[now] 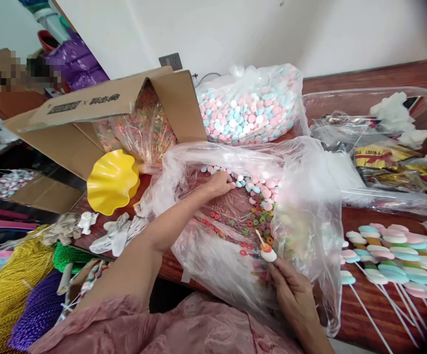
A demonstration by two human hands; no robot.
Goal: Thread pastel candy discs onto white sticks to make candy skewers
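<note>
My right hand (295, 291) grips a thin stick (260, 237) threaded with an orange ring candy and a white disc candy; its bare tip points up and left. My left hand (221, 184) reaches over the clear plastic sheet (231, 204), fingers curled at a row of pink, blue and white disc candies (252, 187). Whatever lies between those fingers is hidden. Green, brown and orange ring candies (259, 216) curve down toward my right hand, and red rings (215, 215) lie scattered on the plastic.
Finished candy skewers (393, 255) lie at the right. Behind stand a bulging bag of discs (250, 108) and a cardboard box (99, 105) holding a bag of rings. A yellow wavy bowl (113, 182) and white gloves (119, 233) sit left; a clear tray (375, 194) holds packets.
</note>
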